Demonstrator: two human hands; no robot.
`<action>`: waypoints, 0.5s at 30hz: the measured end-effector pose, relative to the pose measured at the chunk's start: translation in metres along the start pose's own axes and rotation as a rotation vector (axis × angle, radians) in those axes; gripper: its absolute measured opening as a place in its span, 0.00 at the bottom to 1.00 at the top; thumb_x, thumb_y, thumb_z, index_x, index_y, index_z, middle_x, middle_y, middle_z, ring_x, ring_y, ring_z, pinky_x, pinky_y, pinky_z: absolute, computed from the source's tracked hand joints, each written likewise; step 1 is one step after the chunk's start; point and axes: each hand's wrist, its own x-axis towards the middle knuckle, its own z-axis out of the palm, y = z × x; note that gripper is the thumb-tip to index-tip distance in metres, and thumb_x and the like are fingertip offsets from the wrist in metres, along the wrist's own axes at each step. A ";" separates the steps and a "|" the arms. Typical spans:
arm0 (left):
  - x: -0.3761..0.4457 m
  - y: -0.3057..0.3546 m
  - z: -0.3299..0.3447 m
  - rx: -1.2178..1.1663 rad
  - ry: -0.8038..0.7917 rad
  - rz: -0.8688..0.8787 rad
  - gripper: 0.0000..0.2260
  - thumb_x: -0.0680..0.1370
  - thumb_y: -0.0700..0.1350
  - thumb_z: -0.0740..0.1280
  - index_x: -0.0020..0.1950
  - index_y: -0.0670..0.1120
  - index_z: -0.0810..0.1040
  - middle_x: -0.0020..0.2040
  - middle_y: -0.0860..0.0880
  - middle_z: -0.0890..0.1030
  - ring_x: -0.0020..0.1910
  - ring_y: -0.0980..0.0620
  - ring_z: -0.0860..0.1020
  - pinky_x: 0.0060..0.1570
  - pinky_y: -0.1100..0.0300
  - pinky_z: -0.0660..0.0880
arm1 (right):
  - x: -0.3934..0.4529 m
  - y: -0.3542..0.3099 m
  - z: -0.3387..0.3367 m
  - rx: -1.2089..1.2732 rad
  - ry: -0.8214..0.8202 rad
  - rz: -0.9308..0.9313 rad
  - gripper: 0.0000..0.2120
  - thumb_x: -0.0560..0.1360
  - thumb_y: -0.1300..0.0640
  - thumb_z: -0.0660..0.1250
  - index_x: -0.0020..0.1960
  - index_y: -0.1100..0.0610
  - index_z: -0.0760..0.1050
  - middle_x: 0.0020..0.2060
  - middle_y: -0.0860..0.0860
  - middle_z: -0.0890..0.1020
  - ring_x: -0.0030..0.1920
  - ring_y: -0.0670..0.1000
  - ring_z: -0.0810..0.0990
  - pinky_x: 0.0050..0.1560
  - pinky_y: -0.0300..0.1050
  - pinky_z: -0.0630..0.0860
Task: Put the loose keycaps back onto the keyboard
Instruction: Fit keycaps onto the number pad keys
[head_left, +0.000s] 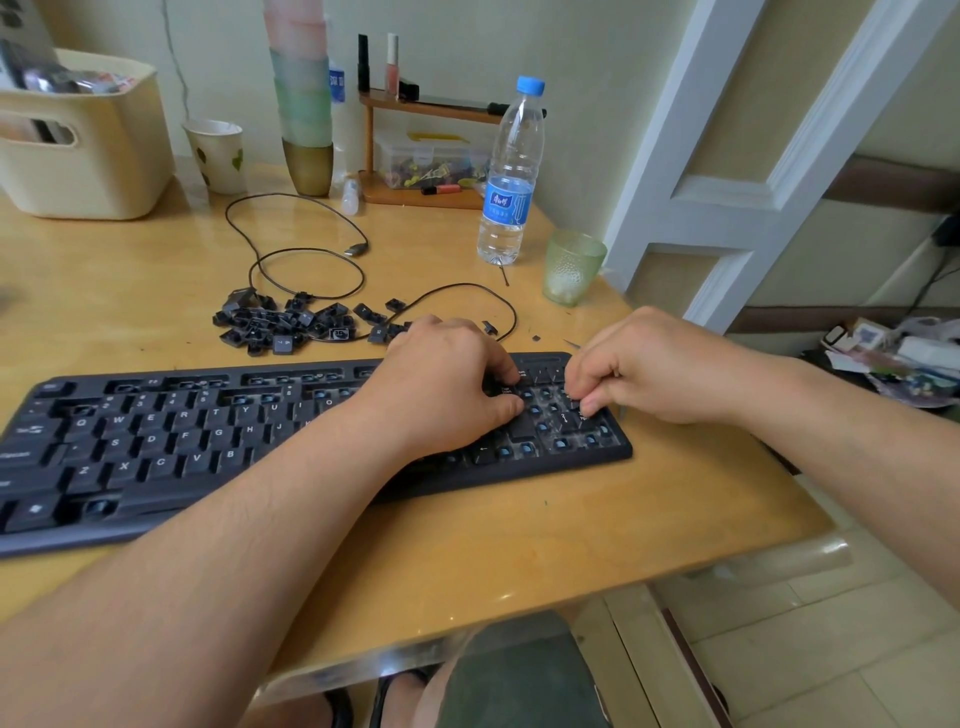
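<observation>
A black keyboard (156, 447) lies slanted across the wooden desk, with several keys gone and blue switch stems bare, mostly at its right end. A heap of loose black keycaps (291, 325) sits on the desk just behind it. My left hand (447, 379) rests on the keyboard left of the number pad, fingers curled down onto keys there. My right hand (660, 369) is over the pad's right side, fingertips bent and pressing a black keycap (582, 413) into the pad.
The keyboard's black cable (311, 260) loops over the desk behind the keycaps. A water bottle (509, 176) and green glass (571, 265) stand at the back right near the desk edge. A paper cup (218, 156), stacked cups (304, 104) and a cream bin (78, 135) line the back.
</observation>
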 end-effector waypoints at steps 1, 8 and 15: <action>0.000 0.000 0.000 0.000 -0.002 -0.001 0.14 0.75 0.63 0.72 0.59 0.62 0.83 0.57 0.55 0.80 0.63 0.46 0.72 0.68 0.45 0.70 | -0.001 0.000 -0.001 -0.004 -0.007 0.003 0.05 0.71 0.58 0.80 0.46 0.53 0.87 0.47 0.40 0.87 0.50 0.41 0.83 0.56 0.46 0.79; 0.003 -0.001 0.002 0.006 -0.032 0.008 0.22 0.68 0.69 0.63 0.56 0.63 0.83 0.55 0.57 0.80 0.60 0.48 0.75 0.66 0.44 0.71 | -0.004 -0.005 0.004 -0.050 0.035 0.014 0.05 0.74 0.60 0.78 0.47 0.52 0.87 0.47 0.41 0.86 0.50 0.42 0.82 0.58 0.46 0.77; 0.002 -0.003 0.002 0.000 -0.020 0.018 0.17 0.72 0.65 0.69 0.58 0.62 0.83 0.56 0.56 0.80 0.60 0.47 0.74 0.66 0.45 0.71 | -0.001 -0.012 -0.006 -0.145 -0.023 0.016 0.10 0.76 0.56 0.76 0.56 0.47 0.85 0.43 0.36 0.83 0.43 0.34 0.78 0.53 0.41 0.77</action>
